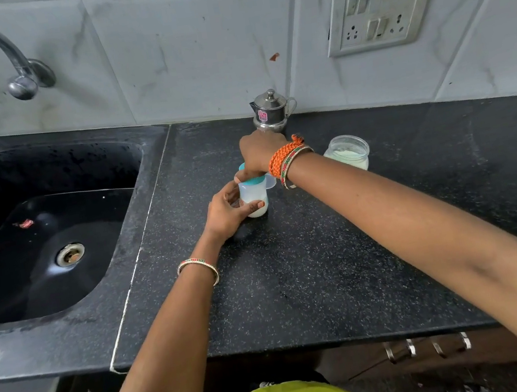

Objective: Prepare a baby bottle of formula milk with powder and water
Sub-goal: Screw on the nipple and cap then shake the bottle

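Note:
A small translucent baby bottle stands on the black counter, with white liquid in its lower part and a teal collar on top. My left hand wraps around the bottle's body from the left. My right hand comes down over the top and grips the teal collar, hiding the teat. To the right stands an open glass jar of white powder. Behind the bottle, against the wall, is a small steel lidded pot.
A black sink with a steel drain lies to the left, under a wall tap. A switch and socket plate hangs on the tiled wall. The counter's front edge runs close to my body.

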Available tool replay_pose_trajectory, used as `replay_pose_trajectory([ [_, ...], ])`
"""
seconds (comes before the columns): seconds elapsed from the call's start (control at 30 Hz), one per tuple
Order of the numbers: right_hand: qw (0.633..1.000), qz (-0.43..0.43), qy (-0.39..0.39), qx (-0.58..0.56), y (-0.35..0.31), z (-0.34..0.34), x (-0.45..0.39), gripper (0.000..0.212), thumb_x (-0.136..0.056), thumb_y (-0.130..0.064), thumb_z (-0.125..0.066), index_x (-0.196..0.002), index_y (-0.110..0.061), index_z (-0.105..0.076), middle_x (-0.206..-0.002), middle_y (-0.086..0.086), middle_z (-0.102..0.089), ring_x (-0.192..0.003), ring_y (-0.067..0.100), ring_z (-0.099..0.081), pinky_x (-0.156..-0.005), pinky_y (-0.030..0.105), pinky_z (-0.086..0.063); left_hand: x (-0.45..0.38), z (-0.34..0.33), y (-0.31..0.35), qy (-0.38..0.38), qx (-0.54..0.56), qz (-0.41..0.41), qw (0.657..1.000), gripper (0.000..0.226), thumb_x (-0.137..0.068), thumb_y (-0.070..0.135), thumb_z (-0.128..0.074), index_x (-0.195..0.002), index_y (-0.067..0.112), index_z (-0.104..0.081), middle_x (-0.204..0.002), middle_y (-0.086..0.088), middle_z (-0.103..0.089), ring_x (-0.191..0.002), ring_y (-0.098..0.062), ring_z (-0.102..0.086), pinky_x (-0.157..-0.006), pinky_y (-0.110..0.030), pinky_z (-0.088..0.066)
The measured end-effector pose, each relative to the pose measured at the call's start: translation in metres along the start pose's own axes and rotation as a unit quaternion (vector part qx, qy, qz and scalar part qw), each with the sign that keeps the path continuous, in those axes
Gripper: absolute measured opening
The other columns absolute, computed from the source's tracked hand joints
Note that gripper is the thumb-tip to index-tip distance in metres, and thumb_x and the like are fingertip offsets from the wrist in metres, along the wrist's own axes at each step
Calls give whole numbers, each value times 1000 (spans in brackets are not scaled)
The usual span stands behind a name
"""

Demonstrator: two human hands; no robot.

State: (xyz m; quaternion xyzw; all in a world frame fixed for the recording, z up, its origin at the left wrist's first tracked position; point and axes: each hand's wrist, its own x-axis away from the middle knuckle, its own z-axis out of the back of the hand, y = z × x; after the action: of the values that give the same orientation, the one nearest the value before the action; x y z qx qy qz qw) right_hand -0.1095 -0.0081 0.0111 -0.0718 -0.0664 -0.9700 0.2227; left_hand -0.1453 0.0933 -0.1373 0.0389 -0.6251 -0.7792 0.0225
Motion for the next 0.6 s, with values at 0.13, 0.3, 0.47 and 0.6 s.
replay_pose_trajectory([
  [0.13, 992, 75, -77, -66, 1, 7, 1, 70, -82, -25, -72, -142, -16, -37, -143, 12, -42, -125, 28, -47, -97, 35, -42, 0, -2, 1, 1, -4, 0, 1000, 55, -72, 15, -80, -121, 17, -55, -121, 0, -63, -114, -13, -59, -106, -36, -43],
  [0.3, 989, 87, -52, -110, 5, 8, -4, 35, -74, -1, -75, -108, -10, -70, -123, 10, -62, -93, 18, -60, -67, 21, -49, 0, -3, 1, -2, 2, 1, 1000, 60, -72, 12, -79, -126, 12, -53, -125, -3, -63, -115, -13, -59, -106, -35, -42],
  [0.47, 985, 95, -45, -140, 11, 10, -7, 37, -70, -2, -78, -106, -11, -72, -118, 9, -64, -88, 17, -58, -56, 17, -47, 0, -2, 0, -1, 5, 2, 1000, 60, -73, 13, -79, -126, 13, -53, -127, -4, -61, -116, -13, -58, -106, -32, -42],
  [0.6, 980, 90, -16, -176, 24, 20, -5, 42, -67, 1, -78, -106, -15, -73, -115, 6, -66, -105, 20, -61, -71, 24, -46, 2, -3, 2, -2, 22, -1, 1000, 59, -73, 8, -78, -125, 13, -52, -122, -1, -61, -111, -10, -58, -97, -18, -43],
])
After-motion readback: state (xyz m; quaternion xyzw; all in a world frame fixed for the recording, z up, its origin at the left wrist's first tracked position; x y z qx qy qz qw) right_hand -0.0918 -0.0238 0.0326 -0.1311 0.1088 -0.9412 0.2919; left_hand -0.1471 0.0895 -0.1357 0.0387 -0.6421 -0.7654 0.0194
